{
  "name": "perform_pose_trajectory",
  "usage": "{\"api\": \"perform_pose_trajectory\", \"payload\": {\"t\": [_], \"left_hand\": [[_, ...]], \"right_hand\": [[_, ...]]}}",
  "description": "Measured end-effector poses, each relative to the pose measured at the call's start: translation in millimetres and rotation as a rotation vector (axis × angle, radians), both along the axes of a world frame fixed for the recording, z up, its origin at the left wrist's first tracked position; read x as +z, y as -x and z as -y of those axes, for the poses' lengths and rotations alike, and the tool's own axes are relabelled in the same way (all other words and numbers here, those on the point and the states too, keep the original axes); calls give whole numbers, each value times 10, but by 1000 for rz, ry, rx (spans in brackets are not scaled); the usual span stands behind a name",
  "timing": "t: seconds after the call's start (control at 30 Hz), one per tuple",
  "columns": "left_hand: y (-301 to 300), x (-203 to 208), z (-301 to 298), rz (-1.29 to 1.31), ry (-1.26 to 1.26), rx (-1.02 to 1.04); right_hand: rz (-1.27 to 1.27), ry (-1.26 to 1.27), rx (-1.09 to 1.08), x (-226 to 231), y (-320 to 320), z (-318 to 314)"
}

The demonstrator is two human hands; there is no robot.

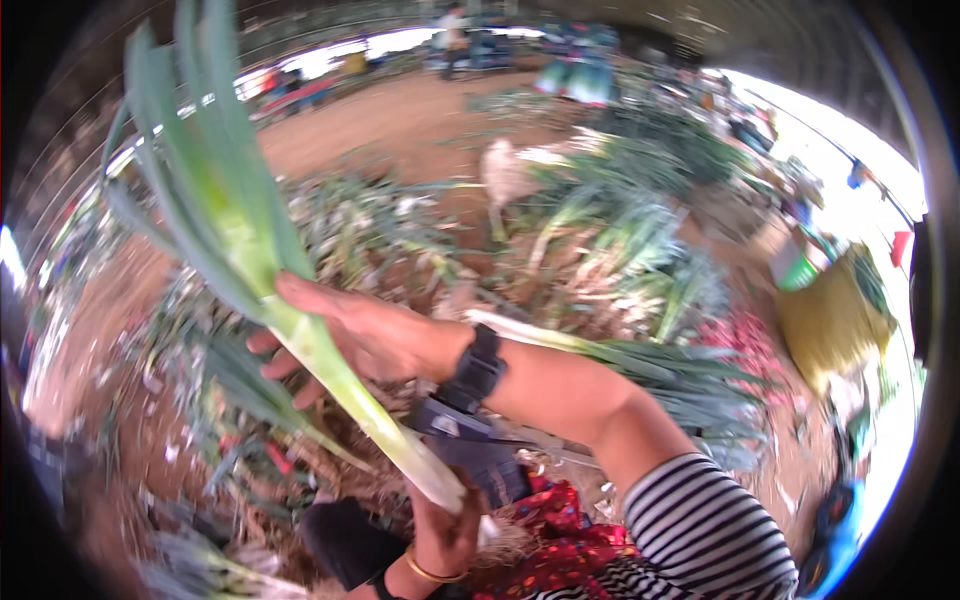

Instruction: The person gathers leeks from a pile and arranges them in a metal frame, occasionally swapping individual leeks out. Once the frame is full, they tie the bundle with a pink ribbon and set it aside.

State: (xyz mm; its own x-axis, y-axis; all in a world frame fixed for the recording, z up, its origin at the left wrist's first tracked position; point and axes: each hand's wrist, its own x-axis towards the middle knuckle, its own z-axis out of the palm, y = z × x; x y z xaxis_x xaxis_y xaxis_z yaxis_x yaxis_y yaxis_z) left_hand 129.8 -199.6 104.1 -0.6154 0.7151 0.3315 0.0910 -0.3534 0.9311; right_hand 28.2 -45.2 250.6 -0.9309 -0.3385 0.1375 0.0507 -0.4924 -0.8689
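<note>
A long leek [335,375] slants across the left half of the view, its green leaves fanned toward the top and its pale root end low. My left hand [445,530], with a gold bangle at the wrist, grips that white lower end. Higher up, my right hand [365,335] reaches across from the right, its thumb in front of the stalk and its fingers behind it. A black strap [475,370] circles my right wrist. Beneath the right forearm lies another leek [530,330], white end to the left.
Heaps of leeks [620,250] cover the ground ahead, with leaf trimmings [370,215] strewn to the left. A bulging yellow sack [835,315] stands at the right, near a pink-red pile [740,345]. Far back, a blurred person [453,42] stands by stacked bundles [575,80].
</note>
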Motion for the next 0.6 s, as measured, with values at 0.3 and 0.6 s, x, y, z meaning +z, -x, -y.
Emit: {"api": "perform_pose_trajectory", "payload": {"t": [0.3,0.6], "left_hand": [[1106,-86,-1006,-853,638,-83],[1659,-788,-2646,-1455,615,-167]], "right_hand": [[-232,437,-928,-762,-1255,-1978],[126,365,-1359,-2423,-2731,-2288]]}}
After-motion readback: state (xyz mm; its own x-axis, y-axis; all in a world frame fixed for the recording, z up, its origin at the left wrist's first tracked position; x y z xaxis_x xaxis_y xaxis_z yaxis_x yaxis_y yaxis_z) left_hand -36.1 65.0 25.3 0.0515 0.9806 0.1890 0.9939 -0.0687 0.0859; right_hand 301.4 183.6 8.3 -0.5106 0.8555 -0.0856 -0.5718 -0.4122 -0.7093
